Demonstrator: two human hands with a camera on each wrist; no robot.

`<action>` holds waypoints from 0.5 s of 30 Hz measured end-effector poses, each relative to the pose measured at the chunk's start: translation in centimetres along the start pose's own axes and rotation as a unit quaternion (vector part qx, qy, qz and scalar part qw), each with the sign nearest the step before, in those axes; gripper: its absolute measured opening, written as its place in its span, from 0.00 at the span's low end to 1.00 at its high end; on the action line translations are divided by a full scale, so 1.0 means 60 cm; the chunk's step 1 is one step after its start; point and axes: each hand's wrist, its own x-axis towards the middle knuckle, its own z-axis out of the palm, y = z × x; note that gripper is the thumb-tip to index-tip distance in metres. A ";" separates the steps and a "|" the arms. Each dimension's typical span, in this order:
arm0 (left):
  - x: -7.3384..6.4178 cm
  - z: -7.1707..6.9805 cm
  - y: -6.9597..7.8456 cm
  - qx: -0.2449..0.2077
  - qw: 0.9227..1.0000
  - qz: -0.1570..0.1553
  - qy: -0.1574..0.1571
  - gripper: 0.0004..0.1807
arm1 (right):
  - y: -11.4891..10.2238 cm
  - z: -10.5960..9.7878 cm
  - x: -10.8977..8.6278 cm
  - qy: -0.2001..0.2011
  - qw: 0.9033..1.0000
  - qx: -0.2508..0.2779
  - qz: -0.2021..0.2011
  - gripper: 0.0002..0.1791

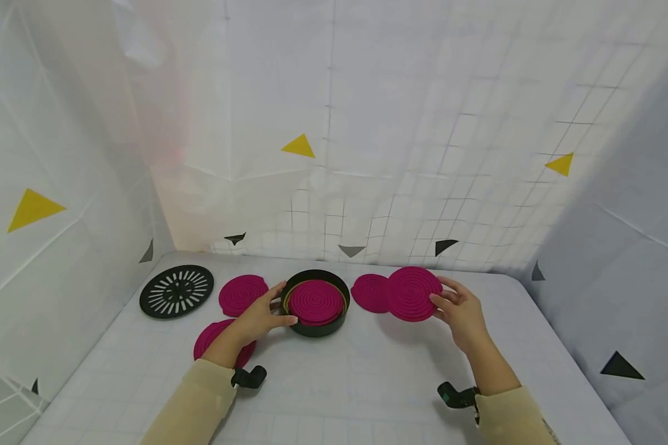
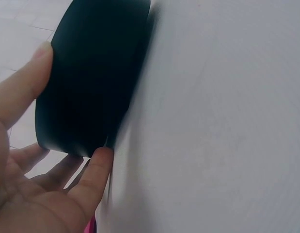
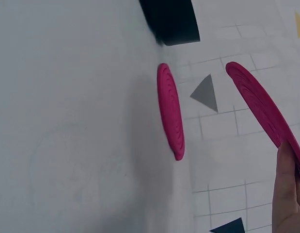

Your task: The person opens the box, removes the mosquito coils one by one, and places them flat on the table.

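A round black holder [image 1: 315, 329] stands on the table, and a magenta ridged coaster [image 1: 316, 301] lies inside it. My left hand [image 1: 261, 318] grips the holder's left side. In the left wrist view, the thumb and fingers [image 2: 94, 182] curve about the holder's dark wall [image 2: 91, 73]. My right hand [image 1: 461, 312] pinches another magenta coaster [image 1: 414, 294] by its right edge, raised above the table. The right wrist view shows this coaster [image 3: 261, 104] nearly edge-on. Behind it, to the left, a further coaster [image 1: 370, 293] lies flat on the table.
Left of the holder lie two more magenta coasters, one farther back [image 1: 242, 294] and one partly hidden under the left forearm [image 1: 208, 340]. At the far left rests a black slotted disc [image 1: 176, 292]. White sheeting [image 1: 389, 123] walls the table's back and sides.
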 end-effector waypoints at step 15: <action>0.001 -0.001 0.003 -0.007 1.000 -0.002 -0.004 0.57 | 0.028 -0.024 0.039 0.049 0.998 0.012 0.024 0.35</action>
